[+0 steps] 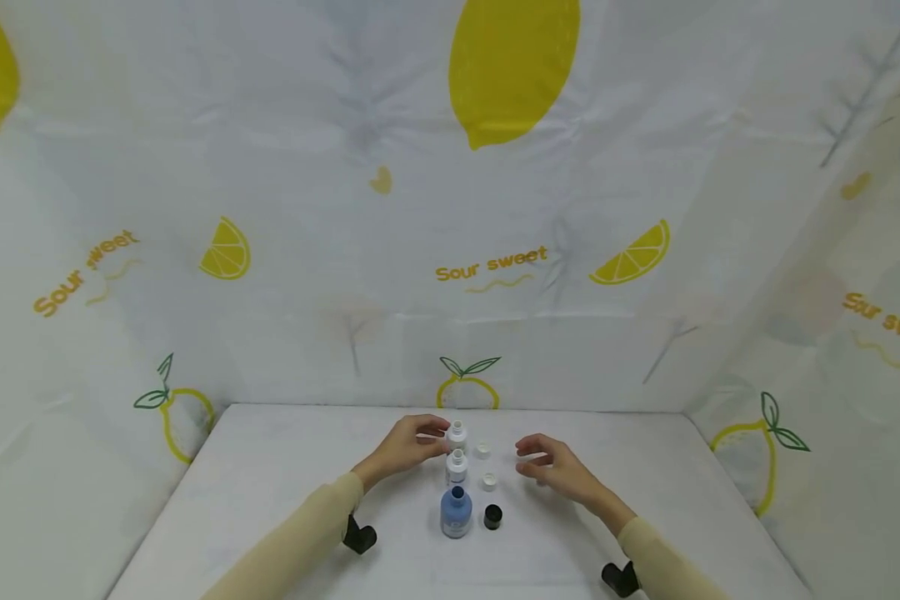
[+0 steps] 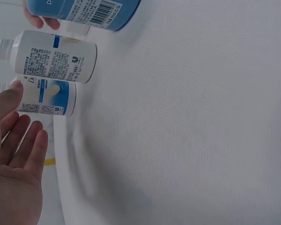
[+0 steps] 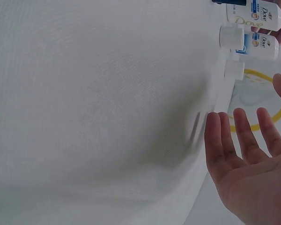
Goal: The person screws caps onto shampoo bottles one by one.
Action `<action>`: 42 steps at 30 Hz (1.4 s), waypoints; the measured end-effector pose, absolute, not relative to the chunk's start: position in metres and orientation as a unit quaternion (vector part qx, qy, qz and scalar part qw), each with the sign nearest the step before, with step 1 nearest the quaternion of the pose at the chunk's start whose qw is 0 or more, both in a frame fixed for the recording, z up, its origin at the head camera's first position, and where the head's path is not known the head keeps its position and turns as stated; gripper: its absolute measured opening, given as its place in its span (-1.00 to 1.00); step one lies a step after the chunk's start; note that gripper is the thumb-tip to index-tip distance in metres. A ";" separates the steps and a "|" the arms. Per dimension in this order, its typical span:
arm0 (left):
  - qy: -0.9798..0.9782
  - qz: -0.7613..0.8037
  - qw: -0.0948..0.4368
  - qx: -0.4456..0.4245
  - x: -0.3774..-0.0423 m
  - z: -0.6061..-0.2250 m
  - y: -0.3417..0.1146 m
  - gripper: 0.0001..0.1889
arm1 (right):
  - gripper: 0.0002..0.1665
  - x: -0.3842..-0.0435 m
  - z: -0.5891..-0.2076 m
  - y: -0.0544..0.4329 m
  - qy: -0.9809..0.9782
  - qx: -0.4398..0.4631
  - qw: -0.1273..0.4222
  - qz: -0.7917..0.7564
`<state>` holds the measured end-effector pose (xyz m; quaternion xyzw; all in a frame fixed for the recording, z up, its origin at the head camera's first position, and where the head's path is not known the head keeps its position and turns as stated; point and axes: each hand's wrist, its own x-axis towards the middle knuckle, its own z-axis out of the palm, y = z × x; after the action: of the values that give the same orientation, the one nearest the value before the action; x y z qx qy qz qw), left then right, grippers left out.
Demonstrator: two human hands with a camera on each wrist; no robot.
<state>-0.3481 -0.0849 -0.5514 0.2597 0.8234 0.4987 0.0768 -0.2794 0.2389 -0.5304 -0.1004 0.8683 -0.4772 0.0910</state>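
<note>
One left hand (image 1: 407,443) reaches to the farthest white plastic bottle (image 1: 457,433), thumb and loosely bent fingers parted around its side; whether the skin touches it cannot be told, but no grip shows. Next, nearer the wearer, stand a second white plastic bottle (image 1: 457,468) and a larger blue bottle (image 1: 456,515), all three upright and uncapped. Just right of them lie two small white caps (image 1: 489,482) and a black cap (image 1: 492,517). Rightmost, the right hand (image 1: 558,468) hovers with fingers gently spread, holding nothing. Handling seems best low on the bottle's body, keeping it upright, lest the close-set neighbour be knocked or contents spill.
</note>
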 end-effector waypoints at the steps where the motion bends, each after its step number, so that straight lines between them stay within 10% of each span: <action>1: 0.823 0.499 0.078 0.259 -0.349 -0.552 -0.083 -0.58 | -0.47 -0.279 -0.530 0.239 0.867 -0.099 0.091 -0.480; 42: 0.814 0.517 0.060 0.258 -0.355 -0.552 -0.079 -0.57 | -0.56 -0.308 -0.547 0.226 0.880 -0.143 0.079 -0.445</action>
<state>-0.3551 -0.0786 -0.5519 0.2577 0.8144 0.5165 0.0599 -0.3078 0.2260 -0.5473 -0.1433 0.8803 -0.4453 0.0789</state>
